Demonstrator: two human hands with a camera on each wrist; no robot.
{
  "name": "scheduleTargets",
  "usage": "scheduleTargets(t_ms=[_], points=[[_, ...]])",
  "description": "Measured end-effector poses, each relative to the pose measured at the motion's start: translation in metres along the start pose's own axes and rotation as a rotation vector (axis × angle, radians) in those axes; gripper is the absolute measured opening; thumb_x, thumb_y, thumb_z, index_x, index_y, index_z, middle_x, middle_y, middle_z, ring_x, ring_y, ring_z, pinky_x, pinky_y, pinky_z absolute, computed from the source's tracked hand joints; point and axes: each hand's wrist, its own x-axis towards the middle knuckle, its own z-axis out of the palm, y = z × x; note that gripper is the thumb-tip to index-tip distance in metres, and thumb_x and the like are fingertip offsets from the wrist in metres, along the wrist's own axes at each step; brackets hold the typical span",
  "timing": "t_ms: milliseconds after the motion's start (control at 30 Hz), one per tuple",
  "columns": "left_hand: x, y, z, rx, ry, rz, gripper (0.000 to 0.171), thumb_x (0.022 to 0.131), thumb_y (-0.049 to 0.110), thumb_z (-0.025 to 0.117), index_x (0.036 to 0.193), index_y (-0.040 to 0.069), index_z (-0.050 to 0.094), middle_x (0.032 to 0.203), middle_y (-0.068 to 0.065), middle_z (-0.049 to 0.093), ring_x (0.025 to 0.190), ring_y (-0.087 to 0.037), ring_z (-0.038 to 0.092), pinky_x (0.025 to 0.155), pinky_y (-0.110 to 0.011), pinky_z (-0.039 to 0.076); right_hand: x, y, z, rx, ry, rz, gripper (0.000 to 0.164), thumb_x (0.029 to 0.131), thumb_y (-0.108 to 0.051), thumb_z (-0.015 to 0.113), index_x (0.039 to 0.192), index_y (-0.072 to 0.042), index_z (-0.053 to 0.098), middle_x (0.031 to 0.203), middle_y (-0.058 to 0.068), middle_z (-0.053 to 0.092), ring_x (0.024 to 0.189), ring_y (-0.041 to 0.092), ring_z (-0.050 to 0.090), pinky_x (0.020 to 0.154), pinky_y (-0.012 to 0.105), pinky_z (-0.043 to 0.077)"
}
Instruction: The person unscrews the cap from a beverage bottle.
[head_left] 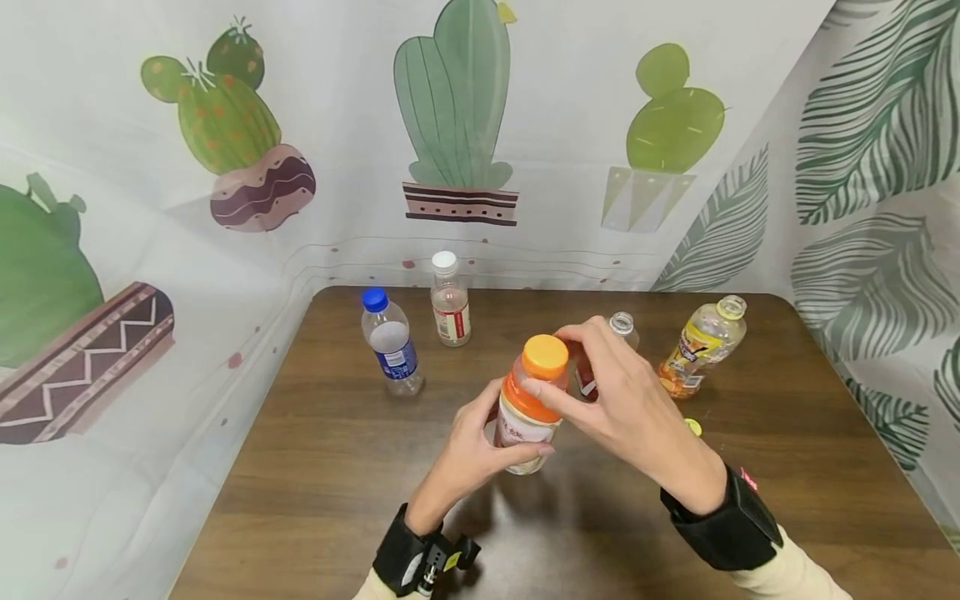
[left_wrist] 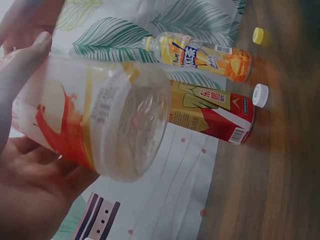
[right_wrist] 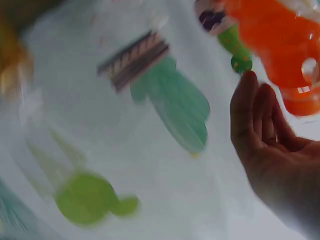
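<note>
My left hand grips a wide plastic bottle by its label, thumb across the front, holding it over the table. Its upper part is orange, topped by an orange cap. In the left wrist view, the bottle's clear base points toward the right, and a red pattern shows on the label. My right hand arches beside the cap, with fingertips at its right side and thumb before the orange shoulder. In the right wrist view its fingers are loosely bent next to the orange top.
On the wooden table stand a blue-capped bottle, a white-capped bottle and an uncapped iced tea bottle. Another uncapped bottle, red and gold, is partly behind my right hand. A yellow cap and white cap lie loose.
</note>
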Motion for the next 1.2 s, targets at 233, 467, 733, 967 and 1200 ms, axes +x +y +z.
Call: scheduleTargets(t_ms=[233,467,733,967,1200], points=[[0.001,0.001,0.001,0.066,0.04,0.009,0.075,0.072,0.034,0.09,0.135,0.029,0.05,0.12,0.007,0.066,0.103,-0.011,0.064,0.086,-0.033,0.056,0.009,-0.013,-0.007,-0.339,0.082,-0.06,0.048,0.087,-0.05,0.07,0.078,-0.009,0.048,0.067,-0.003,0.04,0.052,0.011,0.037,0.043,0.023,0.033],[0.003,0.0,0.004,0.141,0.106,0.04,0.076,0.073,0.038,0.088,0.137,0.028,0.049,0.12,0.006,0.065,0.101,-0.01,0.064,0.083,-0.031,0.056,0.012,-0.023,-0.002,-0.438,0.118,0.097,0.053,0.086,-0.052,0.068,0.069,-0.01,0.042,0.056,-0.003,0.035,0.042,0.014,0.033,0.038,0.025,0.026],[0.004,0.005,0.001,0.126,0.099,0.065,0.075,0.074,0.038,0.088,0.139,0.028,0.052,0.117,0.006,0.068,0.098,-0.01,0.065,0.083,-0.03,0.056,0.013,-0.016,-0.003,-0.277,0.177,-0.01,0.04,0.086,-0.04,0.071,0.074,-0.01,0.047,0.063,-0.004,0.036,0.054,0.007,0.034,0.043,0.021,0.028],[0.003,0.007,-0.003,0.07,0.047,0.038,0.073,0.073,0.039,0.088,0.137,0.029,0.054,0.117,0.007,0.069,0.1,-0.01,0.066,0.087,-0.031,0.056,0.011,-0.012,-0.007,-0.166,0.093,-0.052,0.038,0.089,-0.041,0.071,0.083,-0.009,0.05,0.072,-0.004,0.041,0.063,0.007,0.038,0.05,0.021,0.034],[0.001,0.007,-0.007,0.059,-0.008,0.01,0.072,0.073,0.037,0.088,0.136,0.03,0.055,0.118,0.008,0.069,0.101,-0.01,0.066,0.088,-0.032,0.056,0.011,-0.004,-0.013,-0.098,-0.012,-0.109,0.036,0.091,-0.044,0.069,0.087,-0.013,0.051,0.078,-0.005,0.044,0.068,0.004,0.039,0.053,0.02,0.037]])
